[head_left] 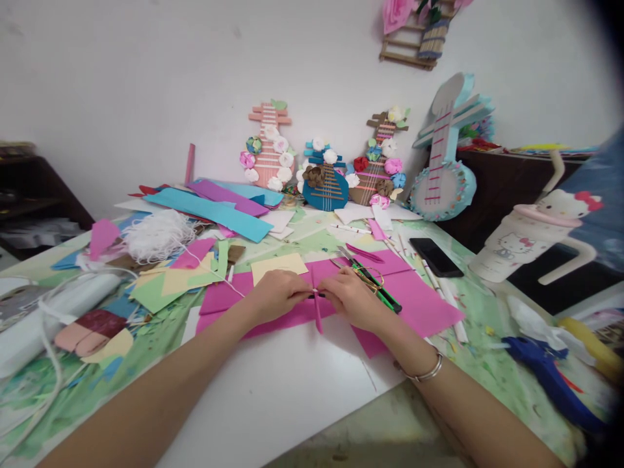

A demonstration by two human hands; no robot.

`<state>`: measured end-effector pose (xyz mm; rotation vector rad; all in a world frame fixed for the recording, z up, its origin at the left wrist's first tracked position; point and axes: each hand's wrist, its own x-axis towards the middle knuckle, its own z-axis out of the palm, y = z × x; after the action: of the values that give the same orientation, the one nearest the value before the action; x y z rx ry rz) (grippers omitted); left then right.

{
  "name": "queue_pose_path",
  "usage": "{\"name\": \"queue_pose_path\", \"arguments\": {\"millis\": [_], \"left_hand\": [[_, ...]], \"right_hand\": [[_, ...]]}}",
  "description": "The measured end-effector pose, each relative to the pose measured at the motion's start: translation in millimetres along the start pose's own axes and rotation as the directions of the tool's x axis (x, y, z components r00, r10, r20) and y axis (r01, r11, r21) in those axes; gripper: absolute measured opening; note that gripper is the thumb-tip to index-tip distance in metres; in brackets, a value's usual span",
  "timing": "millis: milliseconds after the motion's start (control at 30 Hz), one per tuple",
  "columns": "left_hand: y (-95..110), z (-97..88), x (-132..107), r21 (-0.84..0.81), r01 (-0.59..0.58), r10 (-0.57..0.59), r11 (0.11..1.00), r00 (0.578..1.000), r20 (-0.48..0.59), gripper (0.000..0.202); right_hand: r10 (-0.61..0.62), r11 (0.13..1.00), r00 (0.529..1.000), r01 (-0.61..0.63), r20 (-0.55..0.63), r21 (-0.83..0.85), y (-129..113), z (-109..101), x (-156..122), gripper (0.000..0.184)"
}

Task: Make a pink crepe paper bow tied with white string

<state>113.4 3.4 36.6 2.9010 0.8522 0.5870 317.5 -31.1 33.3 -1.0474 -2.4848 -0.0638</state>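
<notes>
My left hand point(275, 292) and my right hand point(353, 298) come close together over the pink paper sheets, fingers pinched. Between their fingertips is a narrow pink paper strip point(318, 315), its lower end hanging down. A small whitish bit and a short dark piece show at the strip's middle, too small to name for sure. White string point(214, 272) runs from a loose bundle point(160, 235) towards my left wrist. Beside my right hand lie gold-handled scissors point(373, 279) and a green pen point(387, 299) on the pink paper point(414, 305).
A white board point(244, 396) lies in front. Paper scraps point(170, 279) cover the left; coloured sheets point(209, 211) lie behind. Several paper-flowered instrument models point(325, 185) lean on the wall. To the right are a phone point(435, 257), a tumbler point(526, 240) and a blue glue gun point(550, 377).
</notes>
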Motion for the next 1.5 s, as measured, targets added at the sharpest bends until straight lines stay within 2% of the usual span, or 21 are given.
{"name": "queue_pose_path", "arguments": {"millis": [133,300,500,767,867,1000,1033,1133,1267,1300,1367,1500], "left_hand": [[1,-0.5,0,-0.024,0.001,-0.001,1.0,1.0,0.006,0.021],[-1,8.2,0,-0.07,0.047,-0.047,0.996,0.999,-0.004,0.019],[1,8.8,-1,-0.099,-0.009,0.015,0.995,0.998,0.064,0.021],[4,9.2,-1,-0.129,-0.027,0.033,0.991,0.998,0.052,0.024],[2,10.6,-1,-0.138,-0.015,0.018,0.99,1.0,0.02,0.024],[-3,8.5,-3,-0.227,0.031,-0.052,0.973,0.995,-0.085,0.017],[-5,7.8,-4,-0.263,0.034,-0.06,0.964,0.994,-0.092,0.017],[-12,7.8,-7,-0.447,0.036,-0.08,0.894,0.994,-0.081,0.039],[-20,12.7,-11,-0.729,0.13,-0.23,0.672,0.972,-0.039,0.03],[-21,14.4,-11,-0.766,0.159,-0.268,0.623,0.963,-0.019,0.031],[-23,17.7,-12,-0.788,0.198,-0.318,0.583,0.948,0.003,0.038],[-26,24.2,-10,-0.762,0.232,-0.391,0.605,0.92,-0.031,0.048]], "right_hand": [[-0.009,1.0,1.0,0.009,-0.003,-0.001,3,-1,0,0.02],[-0.027,1.0,1.0,0.027,0.012,-0.008,3,-1,-1,0.02],[-0.055,0.998,0.998,0.055,0.027,-0.013,2,5,-2,0.02],[-0.049,0.998,0.998,0.051,-0.04,0.034,-2,5,-2,0.021],[-0.039,0.998,0.997,0.042,-0.072,0.041,-1,8,-2,0.021],[0.053,0.993,0.989,-0.037,-0.138,0.113,3,11,-1,0.018],[0.069,0.99,0.989,-0.051,-0.13,0.135,5,12,-1,0.025],[0.073,0.979,0.995,-0.058,-0.067,0.197,10,15,-2,0.05],[0.088,0.955,0.994,-0.068,-0.058,0.288,16,18,-3,0.061],[0.092,0.948,0.993,-0.065,-0.073,0.311,17,19,-4,0.061],[0.101,0.932,0.989,-0.055,-0.11,0.358,19,20,-4,0.056],[0.229,0.886,0.952,-0.118,-0.203,0.448,24,28,-4,0.039]]}}
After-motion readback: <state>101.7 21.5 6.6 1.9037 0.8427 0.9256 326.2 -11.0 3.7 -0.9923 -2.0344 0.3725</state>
